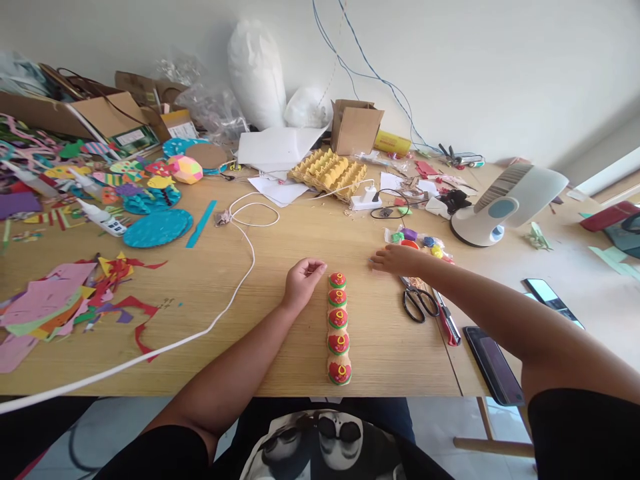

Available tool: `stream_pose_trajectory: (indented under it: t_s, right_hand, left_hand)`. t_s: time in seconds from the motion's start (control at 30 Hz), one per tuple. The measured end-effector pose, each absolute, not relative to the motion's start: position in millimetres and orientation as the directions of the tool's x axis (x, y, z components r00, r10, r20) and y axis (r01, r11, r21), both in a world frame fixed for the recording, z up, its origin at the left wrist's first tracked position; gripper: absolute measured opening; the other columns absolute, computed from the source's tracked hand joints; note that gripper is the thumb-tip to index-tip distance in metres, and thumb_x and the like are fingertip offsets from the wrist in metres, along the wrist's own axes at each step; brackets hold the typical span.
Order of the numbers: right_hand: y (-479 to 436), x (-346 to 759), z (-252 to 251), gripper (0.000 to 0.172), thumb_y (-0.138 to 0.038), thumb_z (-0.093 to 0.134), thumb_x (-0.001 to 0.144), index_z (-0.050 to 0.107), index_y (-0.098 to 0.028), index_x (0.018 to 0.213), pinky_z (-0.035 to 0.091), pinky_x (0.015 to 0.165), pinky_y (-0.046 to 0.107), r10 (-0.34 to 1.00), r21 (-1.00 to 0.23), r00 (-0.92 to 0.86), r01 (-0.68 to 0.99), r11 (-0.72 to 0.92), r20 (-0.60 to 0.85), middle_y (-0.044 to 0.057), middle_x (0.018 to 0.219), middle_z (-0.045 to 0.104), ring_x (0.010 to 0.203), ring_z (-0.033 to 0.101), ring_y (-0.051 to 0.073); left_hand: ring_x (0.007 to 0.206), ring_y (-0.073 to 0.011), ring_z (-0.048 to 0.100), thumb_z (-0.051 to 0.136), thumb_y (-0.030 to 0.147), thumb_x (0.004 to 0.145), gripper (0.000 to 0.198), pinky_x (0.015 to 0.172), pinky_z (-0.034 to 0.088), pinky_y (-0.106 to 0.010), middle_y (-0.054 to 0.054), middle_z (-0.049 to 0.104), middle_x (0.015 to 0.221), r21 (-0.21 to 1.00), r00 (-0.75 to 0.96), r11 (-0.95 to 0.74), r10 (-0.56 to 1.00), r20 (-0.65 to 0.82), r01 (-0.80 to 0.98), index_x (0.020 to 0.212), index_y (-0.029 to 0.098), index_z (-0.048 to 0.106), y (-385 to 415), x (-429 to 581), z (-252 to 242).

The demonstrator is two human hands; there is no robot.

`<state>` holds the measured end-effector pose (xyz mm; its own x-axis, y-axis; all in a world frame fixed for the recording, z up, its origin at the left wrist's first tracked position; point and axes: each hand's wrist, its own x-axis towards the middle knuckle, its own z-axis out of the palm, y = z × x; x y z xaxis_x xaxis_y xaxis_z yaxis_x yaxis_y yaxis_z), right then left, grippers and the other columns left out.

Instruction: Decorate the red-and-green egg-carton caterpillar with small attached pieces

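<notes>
A row of several small round pieces (339,319), tan with green edges, red tops and yellow loops, runs from near the table's front edge toward the middle. Just left of its far end is my left hand (304,283), its fingers pressed together; whether anything is between them is too small to tell. My right hand (387,259) reaches over the table to the right of the row's far end, fingers stretched out, holding nothing visible. Beyond it, partly behind my wrist, lie colored clay lumps (410,235). Black-handled scissors (420,303) lie below my right forearm.
A red cutter (449,323) and a dark phone (493,363) are at the right, with a white lamp-like device (505,207) behind. A white cable (220,327) crosses the left side. Paper scraps (50,293), blue discs (157,228) and a yellow egg tray (327,175) lie farther off.
</notes>
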<state>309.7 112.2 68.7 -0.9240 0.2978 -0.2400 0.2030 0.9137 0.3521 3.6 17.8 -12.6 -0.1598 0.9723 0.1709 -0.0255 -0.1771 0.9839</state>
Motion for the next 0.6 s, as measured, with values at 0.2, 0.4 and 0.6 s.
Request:
stream_pose_trajectory:
  t_s: [0.2, 0.4, 0.6]
  right_hand:
    - [119.4, 297.1, 64.9, 0.023, -0.007, 0.057, 0.089, 0.064, -0.017, 0.109, 0.034, 0.068, 0.032, 0.372, 0.419, -0.847, 0.201, 0.885, -0.38, 0.01, 0.102, 0.07, 0.09, 0.062, 0.022]
    - [121.4, 298.0, 63.9, 0.033, -0.006, 0.053, 0.09, 0.063, -0.018, 0.119, 0.036, 0.069, 0.032, 0.451, 0.36, -0.788, 0.312, 0.879, -0.419, 0.01, 0.111, 0.07, 0.094, 0.065, 0.022]
    - [115.6, 299.4, 63.2, 0.04, -0.006, 0.052, 0.088, 0.061, -0.018, 0.125, 0.043, 0.077, 0.033, 0.576, 0.298, -0.73, 0.494, 0.817, -0.369, 0.013, 0.121, 0.068, 0.105, 0.065, 0.026]
  left_hand:
    - [0.08, -0.0151, 0.066, 0.076, 0.042, 0.082, 0.025, 0.078, 0.053, -0.028, -0.003, 0.073, 0.087, 0.984, -0.163, -0.175, 0.972, 0.168, -0.028, 0.09, 0.018, 0.072, 18.8, 2.5, -13.4]
    - [0.081, -0.0154, 0.066, 0.075, 0.041, 0.083, 0.024, 0.078, 0.054, -0.028, -0.004, 0.073, 0.087, 0.984, -0.166, -0.173, 0.972, 0.166, -0.032, 0.09, 0.019, 0.072, 18.7, 2.5, -12.3]
    - [0.081, -0.0157, 0.067, 0.075, 0.041, 0.082, 0.024, 0.079, 0.054, -0.029, -0.004, 0.073, 0.087, 0.982, -0.172, -0.186, 0.968, 0.181, -0.012, 0.089, 0.018, 0.072, 19.7, 2.5, -12.0]
